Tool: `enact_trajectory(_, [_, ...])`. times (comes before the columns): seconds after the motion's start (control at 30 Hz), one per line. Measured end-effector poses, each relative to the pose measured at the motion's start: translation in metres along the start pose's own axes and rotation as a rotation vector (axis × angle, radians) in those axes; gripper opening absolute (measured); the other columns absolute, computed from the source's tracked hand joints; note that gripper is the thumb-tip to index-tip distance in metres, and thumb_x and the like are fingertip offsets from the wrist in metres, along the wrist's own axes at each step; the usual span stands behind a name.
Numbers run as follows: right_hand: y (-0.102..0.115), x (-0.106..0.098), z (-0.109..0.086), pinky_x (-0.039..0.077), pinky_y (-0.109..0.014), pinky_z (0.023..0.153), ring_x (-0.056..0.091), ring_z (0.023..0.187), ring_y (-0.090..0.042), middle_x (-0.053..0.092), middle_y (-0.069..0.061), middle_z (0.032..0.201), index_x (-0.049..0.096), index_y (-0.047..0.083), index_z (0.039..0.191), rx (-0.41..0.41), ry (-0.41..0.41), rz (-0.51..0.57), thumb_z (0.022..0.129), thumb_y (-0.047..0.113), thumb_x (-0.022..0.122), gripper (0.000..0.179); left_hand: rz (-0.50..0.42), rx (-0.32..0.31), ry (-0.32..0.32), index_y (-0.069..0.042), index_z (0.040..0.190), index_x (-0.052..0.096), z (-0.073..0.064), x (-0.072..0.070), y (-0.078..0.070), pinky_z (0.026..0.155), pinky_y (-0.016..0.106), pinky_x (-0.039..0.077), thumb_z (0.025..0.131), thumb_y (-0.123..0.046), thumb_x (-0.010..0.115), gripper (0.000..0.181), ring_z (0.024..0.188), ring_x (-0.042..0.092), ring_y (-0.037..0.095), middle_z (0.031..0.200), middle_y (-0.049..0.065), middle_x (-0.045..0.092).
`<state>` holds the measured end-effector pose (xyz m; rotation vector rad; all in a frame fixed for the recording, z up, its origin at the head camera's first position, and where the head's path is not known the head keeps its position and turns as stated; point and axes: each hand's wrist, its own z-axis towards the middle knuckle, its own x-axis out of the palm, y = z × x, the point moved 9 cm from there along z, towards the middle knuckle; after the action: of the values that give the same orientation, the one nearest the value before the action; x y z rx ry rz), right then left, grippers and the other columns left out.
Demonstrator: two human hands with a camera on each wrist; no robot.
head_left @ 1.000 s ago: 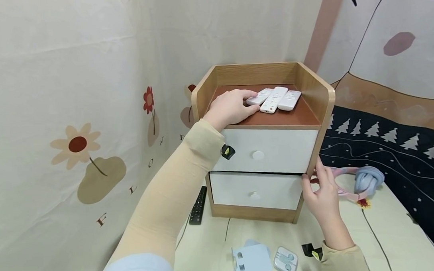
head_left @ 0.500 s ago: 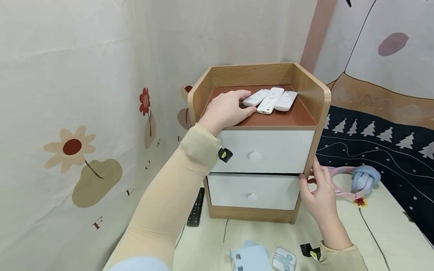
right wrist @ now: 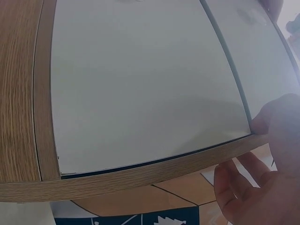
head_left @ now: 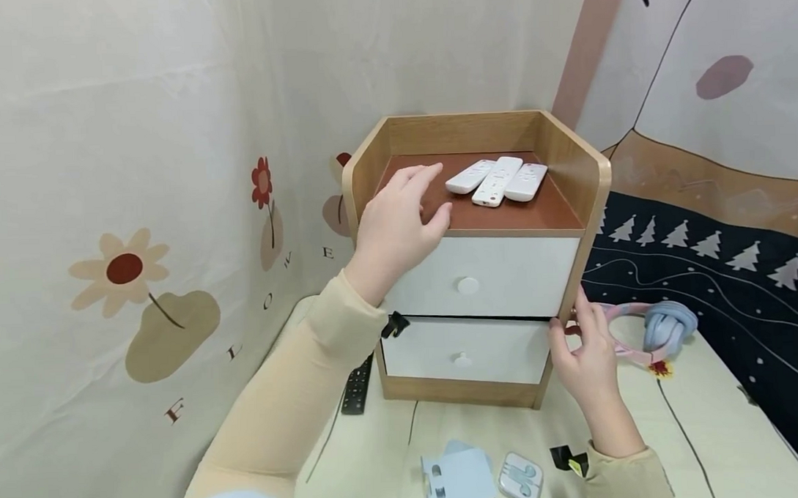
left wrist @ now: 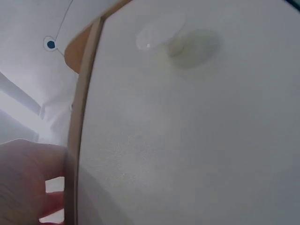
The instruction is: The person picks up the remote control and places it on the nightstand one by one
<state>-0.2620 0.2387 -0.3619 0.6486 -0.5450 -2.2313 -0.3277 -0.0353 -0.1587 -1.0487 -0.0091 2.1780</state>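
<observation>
A small wooden drawer cabinet [head_left: 496, 390] has a red-brown top shelf and two white drawer fronts with round knobs. Three white remote controls [head_left: 498, 181] lie fanned side by side on the shelf. My left hand [head_left: 398, 231] is over the shelf's front left, fingers spread and apart from the remotes, holding nothing. At the cabinet's right side my right hand [head_left: 591, 374] rests against the corner, thumb at the front edge and loosely bent fingers along the side panel [right wrist: 187, 161]. In the left wrist view the upper drawer front [left wrist: 187, 131] fills most of the picture.
A black remote control [head_left: 356, 388] lies left of the cabinet. In front are a light blue folded card piece [head_left: 460, 478] and boxed earphones [head_left: 521, 479]. A pink headband with a blue knot [head_left: 669, 330] lies at right. Printed cloth [head_left: 169, 103] hangs behind and left.
My left hand has drawn back left and down from the leftmost white remote, its fingers parting. The remotes stay in place. My right hand has kept its spot on the cabinet.
</observation>
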Motion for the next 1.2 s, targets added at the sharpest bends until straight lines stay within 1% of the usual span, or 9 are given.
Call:
enact_trajectory(0.1, [-0.001,-0.001,0.000,0.040,0.006,0.092,0.048,0.108,0.018,0.061,-0.028,0.123,0.045,0.003,0.166,0.008,-0.001,-0.001,0.098,-0.005,0.063,0.071,-0.081,0.127,-0.150,-0.013,0.154,0.064,-0.020,-0.013,-0.006,0.092,0.042,0.060,0.101,-0.023,0.072,0.054,0.101,0.073,0.022,0.153,0.012,0.065])
enact_trajectory(0.3, [-0.001,-0.003,0.000,0.042,0.005,0.091,0.057,0.104,0.004,0.061,-0.028,0.120,0.047,0.002,0.165,-0.009,-0.024,0.001,0.099,0.002,0.062,0.068,-0.157,0.363,-0.434,-0.003,0.141,0.072,-0.072,-0.031,-0.006,0.103,0.047,0.057,0.095,-0.012,0.075,0.047,0.121,0.070,0.035,0.138,0.019,0.072])
enact_trajectory(0.4, [-0.001,-0.003,0.000,0.042,0.005,0.091,0.059,0.103,0.000,0.061,-0.028,0.119,0.047,0.001,0.165,-0.020,-0.028,0.001,0.100,0.004,0.061,0.066,-0.193,0.424,-0.520,-0.001,0.135,0.074,-0.099,-0.035,0.001,0.101,0.046,0.058,0.092,-0.005,0.076,0.043,0.118,0.071,0.036,0.131,0.020,0.074])
enact_trajectory(0.47, [-0.001,-0.003,0.000,0.042,0.005,0.091,0.058,0.103,0.002,0.061,-0.028,0.118,0.047,0.001,0.165,-0.022,-0.029,0.002,0.100,0.003,0.062,0.067,-0.208,0.433,-0.544,0.000,0.133,0.074,-0.115,-0.034,0.010,0.098,0.042,0.058,0.090,-0.002,0.076,0.043,0.113,0.071,0.035,0.126,0.021,0.074])
enact_trajectory(0.67, [-0.001,-0.001,-0.001,0.042,0.005,0.091,0.053,0.105,0.009,0.061,-0.028,0.117,0.048,0.001,0.164,-0.015,-0.022,0.011,0.097,-0.003,0.064,0.070,-0.275,0.410,-0.527,0.007,0.130,0.072,-0.151,-0.020,0.041,0.086,0.031,0.057,0.087,0.003,0.073,0.043,0.094,0.067,0.031,0.117,0.020,0.075])
enact_trajectory(0.83, [-0.001,0.002,-0.003,0.043,0.004,0.090,0.057,0.103,0.002,0.062,-0.027,0.118,0.048,0.002,0.165,-0.012,-0.009,0.015,0.100,0.002,0.064,0.067,-0.333,0.422,-0.537,0.014,0.125,0.069,-0.179,-0.008,0.069,0.080,0.027,0.057,0.084,0.006,0.070,0.043,0.084,0.066,0.027,0.110,0.022,0.074])
enact_trajectory(0.97, [0.000,0.001,-0.002,0.043,0.004,0.091,0.056,0.104,0.004,0.062,-0.028,0.118,0.047,0.002,0.165,-0.024,-0.014,0.021,0.099,0.001,0.063,0.068,-0.335,0.414,-0.525,0.013,0.126,0.068,-0.197,0.008,0.096,0.075,0.028,0.056,0.083,0.005,0.069,0.044,0.078,0.065,0.024,0.110,0.022,0.071])
enact_trajectory(1.07, [0.001,-0.001,-0.001,0.043,0.004,0.091,0.053,0.106,0.010,0.062,-0.028,0.118,0.048,0.003,0.165,-0.029,-0.024,0.017,0.097,-0.003,0.063,0.070,-0.305,0.338,-0.466,0.008,0.133,0.067,-0.205,0.026,0.119,0.075,0.027,0.055,0.083,0.003,0.072,0.051,0.078,0.065,0.024,0.114,0.021,0.070])
enact_trajectory(1.2, [0.001,-0.002,0.000,0.043,0.005,0.091,0.051,0.107,0.013,0.062,-0.028,0.117,0.047,0.001,0.164,-0.033,-0.024,0.012,0.096,-0.003,0.063,0.070,-0.266,0.188,-0.371,0.004,0.143,0.063,-0.216,0.049,0.150,0.078,0.027,0.057,0.083,0.001,0.076,0.061,0.081,0.067,0.025,0.120,0.018,0.070])
